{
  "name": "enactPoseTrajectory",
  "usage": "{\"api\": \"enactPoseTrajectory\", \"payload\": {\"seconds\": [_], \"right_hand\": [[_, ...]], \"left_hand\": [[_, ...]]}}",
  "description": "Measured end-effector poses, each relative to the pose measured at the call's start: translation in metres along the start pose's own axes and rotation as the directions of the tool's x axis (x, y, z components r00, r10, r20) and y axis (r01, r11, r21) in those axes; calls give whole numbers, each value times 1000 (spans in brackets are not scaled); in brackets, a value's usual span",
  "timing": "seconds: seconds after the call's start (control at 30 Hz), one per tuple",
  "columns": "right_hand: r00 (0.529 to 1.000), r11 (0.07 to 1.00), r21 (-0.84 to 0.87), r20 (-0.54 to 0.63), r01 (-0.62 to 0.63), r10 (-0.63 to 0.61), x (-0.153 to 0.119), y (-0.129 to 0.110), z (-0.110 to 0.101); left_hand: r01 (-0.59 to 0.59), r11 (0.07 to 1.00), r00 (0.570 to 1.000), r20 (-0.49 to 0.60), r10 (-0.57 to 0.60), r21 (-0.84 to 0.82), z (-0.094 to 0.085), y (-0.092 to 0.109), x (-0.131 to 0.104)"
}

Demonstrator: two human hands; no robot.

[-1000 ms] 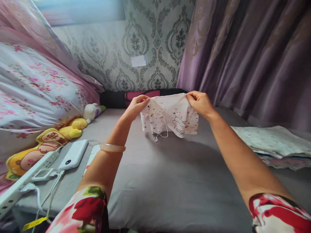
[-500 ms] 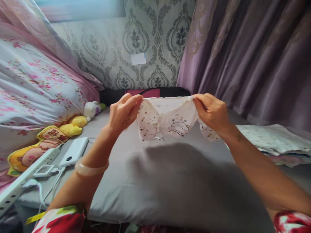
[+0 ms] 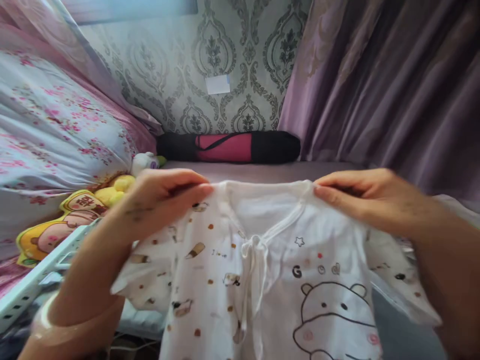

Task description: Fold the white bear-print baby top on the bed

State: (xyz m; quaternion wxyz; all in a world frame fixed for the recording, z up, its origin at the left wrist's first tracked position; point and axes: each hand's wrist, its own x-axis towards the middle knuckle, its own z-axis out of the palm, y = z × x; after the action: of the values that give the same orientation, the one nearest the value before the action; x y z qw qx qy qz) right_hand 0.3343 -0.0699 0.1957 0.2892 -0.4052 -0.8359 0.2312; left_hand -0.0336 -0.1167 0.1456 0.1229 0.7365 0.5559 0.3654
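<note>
A white baby garment (image 3: 277,300) with tie strings at the chest hangs upright and spread in front of me. Small brown prints cover one side, and a cartoon animal outline is drawn on the other. My left hand (image 3: 168,197) pinches its shoulder beside the neckline. At the opposite shoulder, my right hand (image 3: 360,197) pinches the cloth between thumb and fingers. Both short sleeves droop below my wrists. The garment's lower end runs out of view at the bottom.
A black and pink roll bag (image 3: 225,147) lies against the patterned wall. Plush toys (image 3: 56,232) and a white power strip (image 3: 22,290) line the left side. Purple curtains (image 3: 356,85) hang at right. Folded cloth (image 3: 457,207) shows partly behind my right arm.
Both hands have come closer to me and lower, still holding the garment. It now hangs down full and flat toward the camera, covering much of the grey bed.
</note>
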Motion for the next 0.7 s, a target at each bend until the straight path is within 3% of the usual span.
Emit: {"api": "enactPoseTrajectory", "payload": {"seconds": [0.1,0.23,0.33,0.47,0.7], "right_hand": [[976,996,-66,204,-57,70,15,35,40],[956,965,-255,263,-64,133,26,96,96],[949,906,-418,256,-63,184,30,132,125],[957,858,-512,231,-33,175,42,160,141],[966,777,-630,204,3,162,83,184,150]], "left_hand": [[43,995,974,219,-63,95,29,0,3],[46,974,933,339,-122,222,95,-53,15],[30,945,923,354,-151,324,128,-86,24],[-30,919,929,351,-120,394,139,-105,41],[-71,871,941,323,-103,485,150,-135,86]]}}
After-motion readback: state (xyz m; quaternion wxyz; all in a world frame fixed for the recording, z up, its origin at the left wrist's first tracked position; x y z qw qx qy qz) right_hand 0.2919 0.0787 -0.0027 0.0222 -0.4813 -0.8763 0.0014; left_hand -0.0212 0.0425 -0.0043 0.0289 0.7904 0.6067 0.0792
